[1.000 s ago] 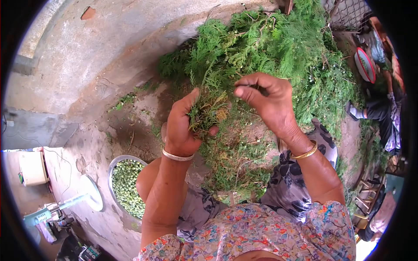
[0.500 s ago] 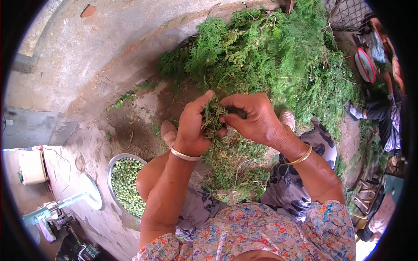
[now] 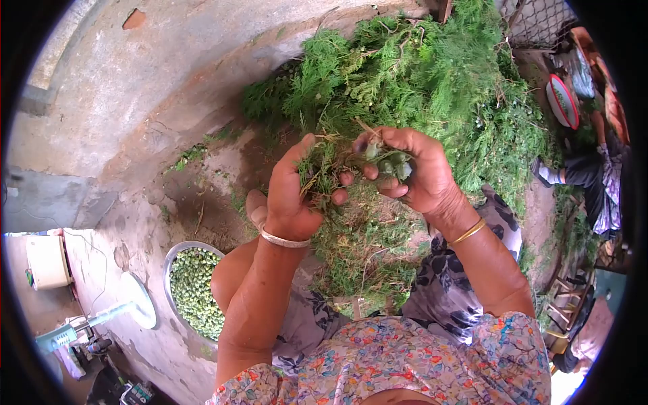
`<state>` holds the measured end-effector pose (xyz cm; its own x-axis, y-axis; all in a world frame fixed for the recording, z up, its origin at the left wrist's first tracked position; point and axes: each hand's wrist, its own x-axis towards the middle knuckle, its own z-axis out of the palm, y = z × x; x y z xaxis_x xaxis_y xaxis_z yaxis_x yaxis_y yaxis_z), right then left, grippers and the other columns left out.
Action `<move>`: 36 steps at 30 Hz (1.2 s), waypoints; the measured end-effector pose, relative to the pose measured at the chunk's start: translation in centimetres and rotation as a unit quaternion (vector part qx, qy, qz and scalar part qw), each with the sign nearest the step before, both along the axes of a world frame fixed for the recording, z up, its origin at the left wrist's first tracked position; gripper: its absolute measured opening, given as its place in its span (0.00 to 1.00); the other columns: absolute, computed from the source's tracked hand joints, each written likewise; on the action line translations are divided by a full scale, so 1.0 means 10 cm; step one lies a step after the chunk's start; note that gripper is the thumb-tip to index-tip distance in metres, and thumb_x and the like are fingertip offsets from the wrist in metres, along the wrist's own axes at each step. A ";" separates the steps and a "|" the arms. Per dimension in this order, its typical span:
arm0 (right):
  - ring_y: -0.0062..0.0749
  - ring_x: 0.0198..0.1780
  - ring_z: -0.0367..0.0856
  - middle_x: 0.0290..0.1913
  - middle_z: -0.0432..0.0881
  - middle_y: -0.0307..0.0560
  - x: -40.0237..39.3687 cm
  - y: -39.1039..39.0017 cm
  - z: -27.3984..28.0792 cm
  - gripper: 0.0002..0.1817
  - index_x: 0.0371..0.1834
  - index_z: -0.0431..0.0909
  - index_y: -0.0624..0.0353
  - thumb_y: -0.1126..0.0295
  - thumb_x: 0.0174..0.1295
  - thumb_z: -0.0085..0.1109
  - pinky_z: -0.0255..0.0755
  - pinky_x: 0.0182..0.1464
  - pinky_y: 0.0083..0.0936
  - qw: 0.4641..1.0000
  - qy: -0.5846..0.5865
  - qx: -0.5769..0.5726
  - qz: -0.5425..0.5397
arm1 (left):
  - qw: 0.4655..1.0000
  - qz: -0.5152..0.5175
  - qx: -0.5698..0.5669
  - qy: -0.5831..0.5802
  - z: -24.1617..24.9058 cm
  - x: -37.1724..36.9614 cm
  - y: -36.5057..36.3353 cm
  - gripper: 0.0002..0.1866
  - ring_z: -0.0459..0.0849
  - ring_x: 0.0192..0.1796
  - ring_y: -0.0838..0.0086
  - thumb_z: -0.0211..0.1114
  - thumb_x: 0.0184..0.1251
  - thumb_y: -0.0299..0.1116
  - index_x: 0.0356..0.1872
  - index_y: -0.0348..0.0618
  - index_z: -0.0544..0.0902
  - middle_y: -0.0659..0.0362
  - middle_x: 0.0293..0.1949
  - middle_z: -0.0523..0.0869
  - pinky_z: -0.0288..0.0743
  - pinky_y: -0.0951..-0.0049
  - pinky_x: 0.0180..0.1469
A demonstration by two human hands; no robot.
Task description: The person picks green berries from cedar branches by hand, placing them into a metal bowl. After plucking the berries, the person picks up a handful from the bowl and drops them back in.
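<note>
Okay, both bare hands up in front of me, near each other over the littered ground; my left hand is closed round a small bunch of feathery green and yellowish sprigs, thumb up along its near side, fingertips showing past the far side; my right hand is cupped, fingers curled under a few small, knobbly, pale-green cones, thumb bent over at the top beside a thin, dry, tan twig; cannot tell whether the thumb actually pinches that twig; sprig ends fill the gap between the two hands; white band bracelet on my left wrist, thin gold-coloured bangle on my right.

Round silver metal basin on the floor to my left, beside my knee, well filled with more green cones; big heap of bright-green feathery conifer branches beyond my hands, against the grey concrete wall; loose green and brown clippings scattered on the ground between my legs; white basin with a red rim off to the right, near another person's dark-trousered leg; pale-blue fan with a round white base at far left.
</note>
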<state>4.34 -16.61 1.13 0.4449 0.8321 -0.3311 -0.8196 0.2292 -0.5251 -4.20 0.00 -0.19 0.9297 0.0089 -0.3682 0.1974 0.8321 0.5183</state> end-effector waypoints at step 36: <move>0.32 0.31 0.82 0.31 0.82 0.51 -0.37 0.24 -0.26 0.11 0.38 0.79 0.67 0.75 0.52 0.64 0.74 0.34 0.26 0.755 -0.622 -0.176 -0.105 | 0.981 0.121 -0.153 -0.002 -0.39 0.08 -0.04 0.19 0.80 0.45 0.58 0.45 0.72 0.41 0.47 0.34 0.75 0.47 0.43 0.81 0.74 0.58 0.52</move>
<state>0.60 -14.22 -1.47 0.7041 0.6576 0.2679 0.3942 -0.0482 -0.9178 -3.43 -0.37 -4.07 0.9154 0.1191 -0.3846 -0.0262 0.9708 0.2383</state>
